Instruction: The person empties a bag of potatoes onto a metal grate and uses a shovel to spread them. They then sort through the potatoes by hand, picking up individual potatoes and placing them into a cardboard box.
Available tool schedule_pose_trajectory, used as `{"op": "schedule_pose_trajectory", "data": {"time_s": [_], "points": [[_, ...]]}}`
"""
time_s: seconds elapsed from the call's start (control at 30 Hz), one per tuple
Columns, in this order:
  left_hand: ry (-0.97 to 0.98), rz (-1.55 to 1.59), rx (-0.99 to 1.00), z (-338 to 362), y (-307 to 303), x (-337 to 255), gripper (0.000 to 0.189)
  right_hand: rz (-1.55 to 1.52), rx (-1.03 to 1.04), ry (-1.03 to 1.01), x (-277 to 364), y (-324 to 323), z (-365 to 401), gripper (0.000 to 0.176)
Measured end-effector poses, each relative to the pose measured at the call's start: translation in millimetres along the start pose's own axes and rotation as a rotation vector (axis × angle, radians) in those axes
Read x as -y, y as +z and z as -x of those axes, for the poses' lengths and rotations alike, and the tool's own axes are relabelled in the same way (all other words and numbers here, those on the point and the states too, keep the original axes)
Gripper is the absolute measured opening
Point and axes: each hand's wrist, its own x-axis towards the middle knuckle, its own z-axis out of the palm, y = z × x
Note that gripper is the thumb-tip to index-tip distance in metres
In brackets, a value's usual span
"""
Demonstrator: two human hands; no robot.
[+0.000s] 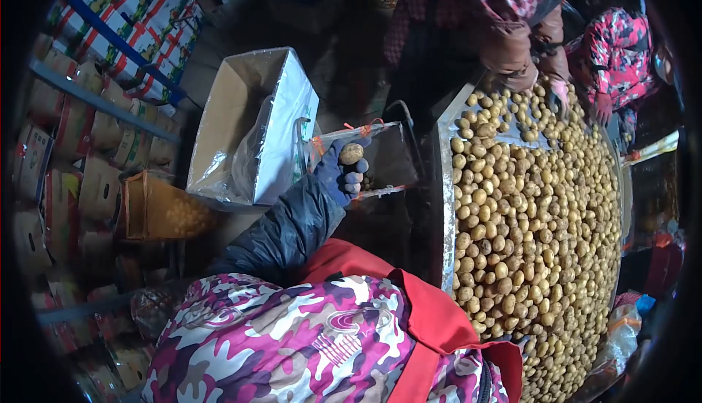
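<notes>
My left hand, in a dark blue-grey glove, reaches out with its fingers curled round a brownish potato. It is over a hanging bag or bin on a metal frame, its rim tied with orange-red strings. Just left of it stands a large white carton lined with clear plastic. To my right, a metal-edged sorting table is heaped with potatoes. Of my right hand, only a small grey glove part seems to show past my red apron; its fingers are mostly hidden.
Two people work at the table's far end, one with brown sleeve covers, another in a pink patterned jacket. Stacked cartons line the left side. An orange-lit crate holds potatoes. Clear plastic lies at the table's right.
</notes>
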Motion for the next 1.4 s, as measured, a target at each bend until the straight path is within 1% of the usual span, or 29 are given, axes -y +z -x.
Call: {"op": "schedule_pose_trajectory", "data": {"time_s": [0.07,0.13,0.17,0.2,0.23,0.27,0.3,0.33,0.4,0.43,0.47,0.53,0.57,0.6,0.67,0.73,0.77,0.8,0.87,0.93,1.03,1.07,1.13,1.17,1.2,1.3,1.33,1.37,1.4], "points": [[0.169,-0.202,-0.258,-2.8,11.3,14.9,0.053,-0.035,0.062,0.013,1.3,3.4,0.4,0.053],[0.146,-0.269,-0.152,-17.3,3.2,25.2,0.058,-0.076,0.184,0.101,12.0,-12.0,-10.5,0.058],[0.125,-0.381,-0.062,-21.3,12.8,31.4,0.063,-0.092,0.244,0.147,17.9,-19.2,-16.4,0.060],[0.054,-0.377,0.059,-27.5,18.2,38.7,0.063,-0.194,0.182,0.216,21.3,-16.6,-15.0,0.063],[-0.010,-0.493,0.078,-40.6,27.7,52.1,0.063,-0.083,0.197,0.104,21.4,-19.4,-13.4,0.061],[-0.058,-0.612,0.103,-48.7,44.2,64.7,0.063,-0.177,0.106,0.085,23.8,-15.3,-10.5,0.060],[-0.122,-0.700,0.138,-56.4,63.9,78.2,0.064,-0.173,0.119,0.102,35.2,-29.6,-17.7,0.060],[-0.181,-0.694,0.155,-58.8,91.9,94.9,0.061,-0.161,0.190,0.117,32.1,-27.2,-13.9,0.063],[-0.189,-0.645,0.204,-70.4,130.3,128.4,0.061,-0.166,0.242,0.155,43.3,-44.6,-20.7,0.064],[-0.069,-0.801,0.333,-80.8,139.4,144.4,0.064,-0.197,0.249,0.157,45.3,-51.0,-22.9,0.064],[-0.023,-0.937,0.407,-87.0,148.1,149.5,0.067,-0.232,0.257,0.156,47.2,-56.4,-25.3,0.063],[-0.057,-0.725,0.374,-98.3,172.1,164.3,0.070,-0.241,0.250,0.172,48.9,-58.4,-26.2,0.062],[0.011,-0.855,0.347,-101.2,184.0,176.8,0.072,-0.233,0.242,0.163,49.7,-59.9,-27.6,0.062],[0.117,-0.938,0.367,-107.3,174.5,194.6,0.064,-0.225,0.235,0.155,50.7,-62.7,-29.1,0.063],[0.355,-1.567,0.630,-115.8,148.3,211.2,0.059,-0.224,0.236,0.162,49.9,-64.4,-30.4,0.063],[0.376,-1.904,0.824,-110.9,149.2,223.1,0.062,-0.230,0.240,0.165,49.5,-62.6,-30.1,0.063],[0.351,-2.141,0.843,-110.8,141.7,235.8,0.071,-0.234,0.236,0.158,49.8,-63.3,-31.3,0.063],[0.445,-2.236,0.844,-106.8,143.7,241.7,0.074,-0.238,0.231,0.150,49.8,-63.5,-32.1,0.063],[0.476,-2.347,0.885,-119.6,155.9,241.2,0.079,-0.239,0.225,0.159,49.6,-63.1,-33.3,0.062],[0.343,-2.333,0.878,-140.2,168.7,240.4,0.088,-0.254,0.233,0.165,50.3,-63.7,-33.8,0.062],[0.344,-2.419,0.833,-167.3,167.6,249.0,0.096,-0.257,0.226,0.166,51.0,-65.4,-36.7,0.060],[0.392,-2.430,0.874,-179.9,168.5,248.2,0.097,-0.243,0.241,0.175,52.8,-66.6,-37.9,0.060],[0.411,-2.474,0.872,-199.8,184.2,248.6,0.099,-0.242,0.247,0.177,51.8,-64.2,-33.5,0.060],[0.230,-2.463,0.852,-209.5,196.7,248.0,0.100,-0.233,0.256,0.187,51.9,-64.3,-32.3,0.060],[0.198,-2.495,0.820,-216.3,204.1,251.6,0.099,-0.233,0.264,0.196,51.4,-62.9,-32.3,0.060],[0.289,-2.428,0.817,-225.5,197.0,258.8,0.093,-0.216,0.235,0.155,50.2,-61.1,-34.0,0.058],[0.269,-2.425,0.811,-223.2,198.7,258.8,0.089,-0.225,0.213,0.133,47.6,-58.4,-32.6,0.058],[0.289,-2.388,0.847,-227.2,195.4,257.4,0.087,-0.232,0.224,0.140,46.4,-57.4,-31.4,0.060],[0.305,-2.349,0.884,-228.8,195.1,255.5,0.086,-0.200,0.301,0.186,49.6,-61.3,-33.1,0.061]]}}
